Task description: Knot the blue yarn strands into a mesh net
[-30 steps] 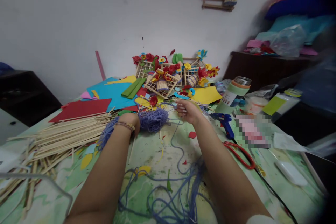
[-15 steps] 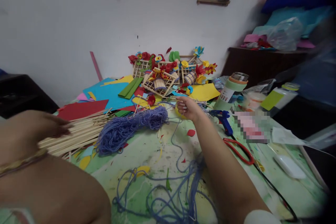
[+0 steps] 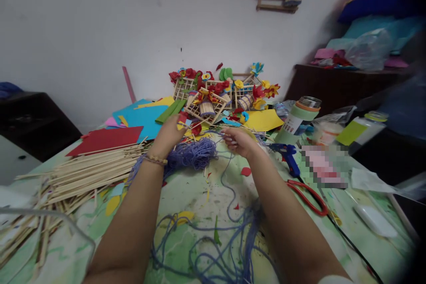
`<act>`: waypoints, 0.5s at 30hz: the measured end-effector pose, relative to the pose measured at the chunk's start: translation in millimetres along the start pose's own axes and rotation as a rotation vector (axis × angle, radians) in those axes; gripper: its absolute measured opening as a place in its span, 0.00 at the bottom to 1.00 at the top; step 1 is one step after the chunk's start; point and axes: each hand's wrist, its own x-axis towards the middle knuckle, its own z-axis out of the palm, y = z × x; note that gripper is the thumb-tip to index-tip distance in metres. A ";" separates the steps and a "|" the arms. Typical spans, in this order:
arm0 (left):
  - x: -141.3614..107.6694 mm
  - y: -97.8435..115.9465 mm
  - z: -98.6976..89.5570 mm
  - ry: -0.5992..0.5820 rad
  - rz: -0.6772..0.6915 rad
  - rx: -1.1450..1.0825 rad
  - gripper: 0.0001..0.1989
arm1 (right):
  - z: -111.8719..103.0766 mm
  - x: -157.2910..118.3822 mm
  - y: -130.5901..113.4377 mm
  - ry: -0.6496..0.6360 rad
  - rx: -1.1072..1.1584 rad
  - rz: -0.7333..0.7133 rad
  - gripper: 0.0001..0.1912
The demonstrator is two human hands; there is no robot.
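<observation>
A skein of blue-violet yarn [image 3: 195, 154] lies across the middle of the table. My left hand [image 3: 170, 134], a braided bracelet on its wrist, is above the skein's left part; its fingers point forward and right, partly blurred, and look open with nothing visible in them. To the right of the skein, my right hand [image 3: 238, 142] is closed, its fingertips pinched on a strand of the yarn. Loose yarn loops [image 3: 213, 253] spread over the table near me, between my forearms.
Bamboo sticks [image 3: 96, 173] and coloured paper sheets [image 3: 109, 140] lie at left. Behind stand stick crafts with paper flowers [image 3: 208, 106]. At right are a blue glue gun [image 3: 289, 155], red-handled scissors [image 3: 308, 197], a green bottle [image 3: 297, 117] and a white device [image 3: 375, 221].
My left hand has swung from the far left, over the sticks, to above the yarn skein. My right hand stays in about the same place. The view has shifted slightly.
</observation>
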 end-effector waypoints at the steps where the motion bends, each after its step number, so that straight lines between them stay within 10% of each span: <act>1: -2.2 5.9 1.5 -0.118 0.047 -0.043 0.21 | 0.6 -0.2 0.3 -0.006 -0.024 -0.005 0.08; 7: -15.8 22.4 6.1 -0.725 0.252 0.043 0.19 | 4.7 1.9 5.6 0.025 -0.185 -0.037 0.09; 15: -16.3 29.3 15.9 -0.611 0.282 0.036 0.15 | 17.5 11.6 30.4 0.072 -0.822 -0.198 0.07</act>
